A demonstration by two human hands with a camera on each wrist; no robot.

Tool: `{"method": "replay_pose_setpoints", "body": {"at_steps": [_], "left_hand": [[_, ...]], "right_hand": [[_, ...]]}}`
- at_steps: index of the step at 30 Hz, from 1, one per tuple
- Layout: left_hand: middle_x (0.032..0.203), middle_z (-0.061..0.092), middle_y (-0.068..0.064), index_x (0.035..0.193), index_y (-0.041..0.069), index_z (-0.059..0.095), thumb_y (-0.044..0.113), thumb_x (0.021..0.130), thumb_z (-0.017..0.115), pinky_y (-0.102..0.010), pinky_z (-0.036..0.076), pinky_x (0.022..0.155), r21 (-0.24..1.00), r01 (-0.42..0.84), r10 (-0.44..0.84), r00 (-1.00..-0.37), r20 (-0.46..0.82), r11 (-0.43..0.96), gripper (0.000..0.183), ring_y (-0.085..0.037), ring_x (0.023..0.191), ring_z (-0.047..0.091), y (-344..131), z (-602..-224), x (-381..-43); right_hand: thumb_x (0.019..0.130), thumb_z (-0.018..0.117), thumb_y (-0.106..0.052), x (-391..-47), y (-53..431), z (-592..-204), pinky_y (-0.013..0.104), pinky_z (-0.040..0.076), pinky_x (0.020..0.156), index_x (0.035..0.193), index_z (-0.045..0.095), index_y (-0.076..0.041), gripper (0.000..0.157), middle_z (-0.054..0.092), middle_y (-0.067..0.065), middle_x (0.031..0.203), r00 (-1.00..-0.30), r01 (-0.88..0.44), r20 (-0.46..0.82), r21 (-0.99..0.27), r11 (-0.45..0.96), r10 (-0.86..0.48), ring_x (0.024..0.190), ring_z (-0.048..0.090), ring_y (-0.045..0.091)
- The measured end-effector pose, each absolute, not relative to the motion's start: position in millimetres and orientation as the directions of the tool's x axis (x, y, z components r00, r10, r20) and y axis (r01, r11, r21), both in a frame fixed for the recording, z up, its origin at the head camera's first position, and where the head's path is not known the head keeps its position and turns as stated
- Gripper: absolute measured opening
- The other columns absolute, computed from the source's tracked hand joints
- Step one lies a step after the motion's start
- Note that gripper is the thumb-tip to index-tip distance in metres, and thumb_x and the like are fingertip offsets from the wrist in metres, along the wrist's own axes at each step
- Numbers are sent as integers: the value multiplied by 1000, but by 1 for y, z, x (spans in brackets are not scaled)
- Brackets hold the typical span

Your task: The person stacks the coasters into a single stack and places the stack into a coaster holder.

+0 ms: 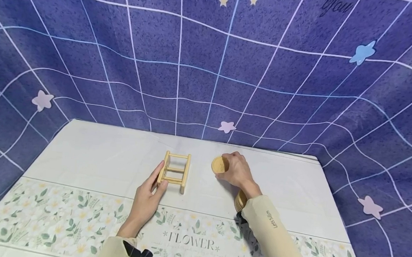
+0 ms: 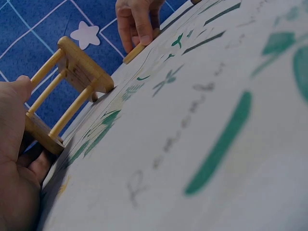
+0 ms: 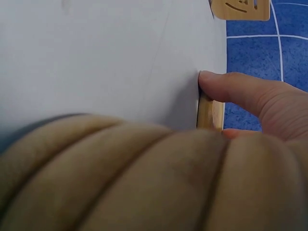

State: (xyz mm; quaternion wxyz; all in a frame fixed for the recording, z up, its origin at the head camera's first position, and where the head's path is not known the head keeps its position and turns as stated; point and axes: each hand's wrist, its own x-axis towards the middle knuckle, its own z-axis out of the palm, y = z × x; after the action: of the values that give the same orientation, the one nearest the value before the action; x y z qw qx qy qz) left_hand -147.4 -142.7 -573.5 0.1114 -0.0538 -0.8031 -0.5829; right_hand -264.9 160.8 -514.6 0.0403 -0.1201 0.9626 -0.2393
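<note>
A small wooden coaster rack (image 1: pixel 186 169), with two end panels joined by rods, stands on the table left of centre. My left hand (image 1: pixel 147 200) grips its left panel between thumb and fingers; the left wrist view shows the rack (image 2: pixel 86 70) close up. To the right, my right hand (image 1: pixel 238 171) holds a round wooden coaster (image 1: pixel 218 165) by its edges, the coaster lying at table level. Behind the right wrist, several stacked wooden coasters (image 1: pixel 239 201) are partly hidden by the sleeve. That stack (image 3: pixel 106 173) looms blurred in the right wrist view's foreground.
A white tablecloth (image 1: pixel 108 156) with a floral band (image 1: pixel 54 217) and printed lettering covers the table. Behind it hangs a blue curtain (image 1: pixel 195 78) with grid lines and stars, meeting the table's back edge. A black strap with a camera (image 1: pixel 139 255) sits on the left wrist.
</note>
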Motion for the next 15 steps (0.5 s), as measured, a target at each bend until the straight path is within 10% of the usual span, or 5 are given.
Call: {"method": "replay_pose_setpoints", "body": {"at_steps": [15], "left_hand": [[177,39,-7,174,21,39,22,116,62,-5,29,124,922,225,-43,-967,250,315,63,-32,161,41,-141,-572,-148]], "right_hand": [[75,101,-24,-261,155,-508,56,50,120,149,68,-3,84,65,16,138,-968,-242,60,-501,831,-246,124,64,36]]}}
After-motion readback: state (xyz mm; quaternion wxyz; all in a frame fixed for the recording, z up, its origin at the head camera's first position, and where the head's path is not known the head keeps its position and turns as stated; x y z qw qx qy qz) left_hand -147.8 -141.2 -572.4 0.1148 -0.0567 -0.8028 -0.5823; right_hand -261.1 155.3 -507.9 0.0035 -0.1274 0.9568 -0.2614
